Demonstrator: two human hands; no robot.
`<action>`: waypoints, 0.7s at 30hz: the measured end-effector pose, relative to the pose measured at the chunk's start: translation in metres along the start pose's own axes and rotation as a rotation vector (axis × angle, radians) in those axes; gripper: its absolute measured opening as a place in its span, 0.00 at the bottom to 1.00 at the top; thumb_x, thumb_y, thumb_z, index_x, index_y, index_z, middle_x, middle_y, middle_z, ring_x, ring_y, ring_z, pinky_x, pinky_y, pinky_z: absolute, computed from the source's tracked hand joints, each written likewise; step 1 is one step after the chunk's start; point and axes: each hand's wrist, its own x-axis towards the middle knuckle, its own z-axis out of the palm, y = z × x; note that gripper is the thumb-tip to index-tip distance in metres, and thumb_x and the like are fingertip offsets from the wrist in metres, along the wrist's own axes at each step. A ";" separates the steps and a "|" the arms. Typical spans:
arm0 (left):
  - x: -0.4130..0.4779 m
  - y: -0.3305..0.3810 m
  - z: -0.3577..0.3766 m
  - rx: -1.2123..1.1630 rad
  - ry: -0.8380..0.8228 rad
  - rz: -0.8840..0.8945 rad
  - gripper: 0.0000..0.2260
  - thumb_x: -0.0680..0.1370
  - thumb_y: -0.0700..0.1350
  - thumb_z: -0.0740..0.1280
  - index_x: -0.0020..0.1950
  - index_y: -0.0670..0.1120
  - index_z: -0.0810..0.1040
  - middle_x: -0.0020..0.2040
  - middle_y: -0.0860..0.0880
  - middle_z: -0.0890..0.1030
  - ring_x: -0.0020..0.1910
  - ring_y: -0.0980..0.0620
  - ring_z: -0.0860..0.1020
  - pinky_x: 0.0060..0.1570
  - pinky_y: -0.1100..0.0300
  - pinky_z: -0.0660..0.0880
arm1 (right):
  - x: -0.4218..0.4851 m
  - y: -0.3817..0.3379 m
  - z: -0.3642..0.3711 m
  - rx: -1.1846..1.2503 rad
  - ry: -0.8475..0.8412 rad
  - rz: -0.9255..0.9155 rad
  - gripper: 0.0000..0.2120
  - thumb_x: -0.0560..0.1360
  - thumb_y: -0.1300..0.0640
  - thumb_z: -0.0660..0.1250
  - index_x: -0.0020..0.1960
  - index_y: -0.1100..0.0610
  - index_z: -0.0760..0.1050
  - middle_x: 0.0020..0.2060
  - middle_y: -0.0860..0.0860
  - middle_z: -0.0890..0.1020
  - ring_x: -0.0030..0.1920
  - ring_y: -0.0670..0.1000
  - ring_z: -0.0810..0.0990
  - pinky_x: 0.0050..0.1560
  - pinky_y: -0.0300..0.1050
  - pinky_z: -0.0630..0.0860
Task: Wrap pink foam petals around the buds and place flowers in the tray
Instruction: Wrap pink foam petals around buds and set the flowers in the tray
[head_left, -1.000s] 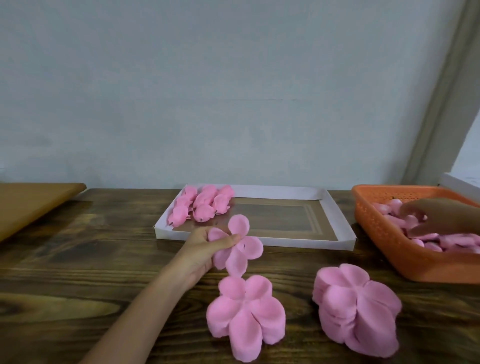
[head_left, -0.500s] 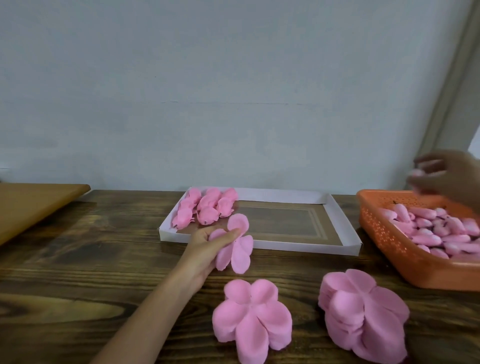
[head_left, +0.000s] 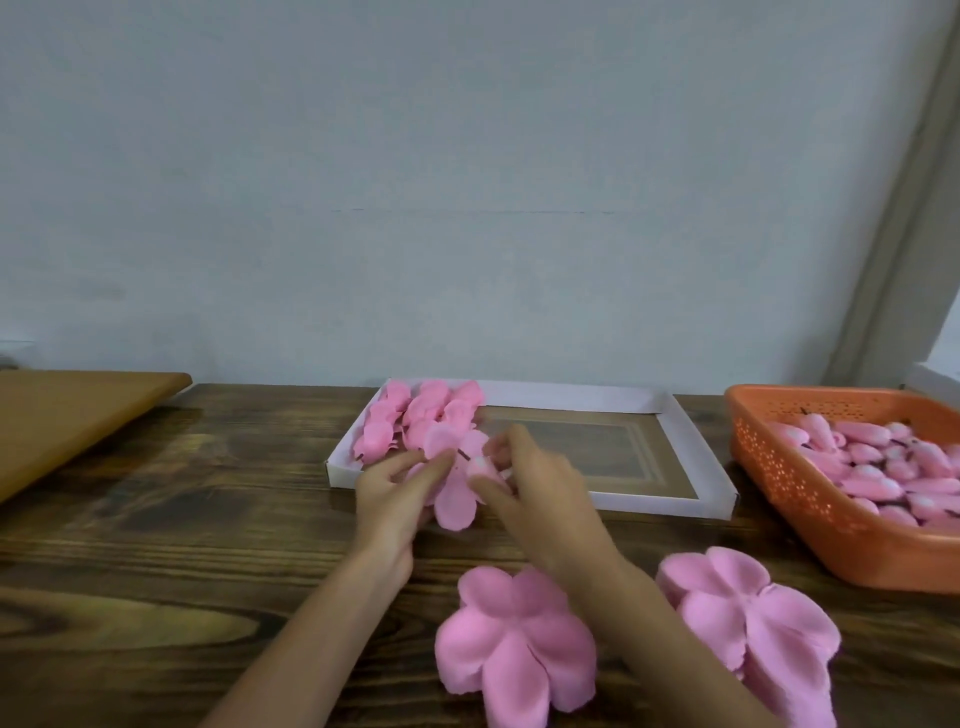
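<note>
My left hand (head_left: 397, 493) holds a pink foam petal piece (head_left: 454, 496) just in front of the white tray (head_left: 701, 457). My right hand (head_left: 535, 483) pinches a small pink bud (head_left: 479, 464) with a dark stem and brings it against the petal piece's centre. Several finished pink flowers (head_left: 415, 421) lie in the tray's far left corner. Two stacks of petal pieces, one (head_left: 514, 639) near the middle and one (head_left: 748, 623) to its right, lie on the wooden table (head_left: 182, 545) close to me.
An orange plastic basket (head_left: 795, 478) at the right holds several pink buds (head_left: 883, 467). A brown board (head_left: 67, 415) lies at the far left. A pale wall rises right behind the table.
My right hand has left the orange basket with a bud and come left to meet the petal piece. My left hand stayed in place with the petal piece.
</note>
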 end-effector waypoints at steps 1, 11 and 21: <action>0.000 0.001 0.000 -0.005 0.007 -0.004 0.12 0.73 0.47 0.80 0.52 0.43 0.87 0.51 0.41 0.87 0.54 0.36 0.84 0.52 0.37 0.82 | -0.001 0.004 0.004 -0.020 0.029 -0.001 0.11 0.82 0.49 0.67 0.62 0.52 0.73 0.52 0.49 0.84 0.50 0.54 0.82 0.50 0.52 0.77; -0.004 0.001 0.007 0.095 -0.027 0.099 0.05 0.75 0.44 0.79 0.47 0.44 0.87 0.46 0.45 0.88 0.51 0.44 0.86 0.51 0.49 0.82 | -0.007 0.018 0.010 -0.014 0.186 -0.083 0.07 0.80 0.54 0.72 0.57 0.51 0.82 0.46 0.46 0.83 0.45 0.50 0.81 0.47 0.53 0.79; -0.002 0.001 0.007 0.112 -0.028 0.161 0.04 0.75 0.45 0.79 0.46 0.47 0.87 0.44 0.46 0.88 0.48 0.45 0.86 0.47 0.50 0.81 | -0.006 0.016 0.009 -0.041 0.251 -0.086 0.10 0.79 0.54 0.73 0.59 0.52 0.83 0.49 0.48 0.84 0.44 0.51 0.81 0.46 0.54 0.80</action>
